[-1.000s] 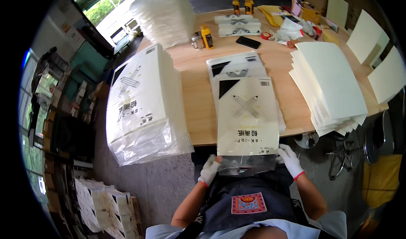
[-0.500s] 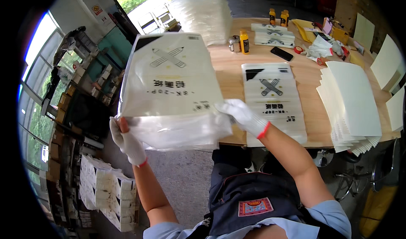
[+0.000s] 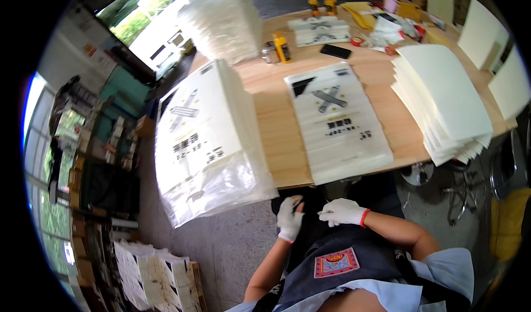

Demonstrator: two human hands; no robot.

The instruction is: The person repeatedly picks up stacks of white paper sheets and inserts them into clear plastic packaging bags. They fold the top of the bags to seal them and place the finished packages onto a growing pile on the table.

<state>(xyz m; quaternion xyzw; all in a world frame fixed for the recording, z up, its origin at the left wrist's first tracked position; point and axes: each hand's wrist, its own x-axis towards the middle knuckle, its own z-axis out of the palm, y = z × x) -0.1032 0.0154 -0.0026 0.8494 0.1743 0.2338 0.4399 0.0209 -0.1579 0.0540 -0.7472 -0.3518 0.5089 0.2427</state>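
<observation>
Both my hands wear white knit gloves and hover in front of my dark apron, just below the table's front edge. My left hand [image 3: 290, 219] is loosely bent, thumb and forefinger apart, with a bare fingertip showing. Close to its right, my right hand [image 3: 344, 212] has its fingers curled together; whatever they may hold is hidden. A tall pile of printed clear bags filled with white sheets [image 3: 202, 118] lies at the table's left, its clear plastic ends overhanging the front edge. Right of it lies a flatter stack of printed bags [image 3: 340, 124], with a crossed-pencil picture.
A fanned stack of white paper [image 3: 445, 91] sits on the table's right. Farther back are a black phone [image 3: 336, 51], an orange bottle [image 3: 281, 48], a glass jar [image 3: 270, 53], red tape [image 3: 357, 42] and a plastic-wrapped bale [image 3: 221, 22]. Bundled packs [image 3: 157, 273] stand on the floor.
My hands have let go of the printed bag, which now lies on the left pile. Both have drawn back together before my apron, and the view has tilted and shifted.
</observation>
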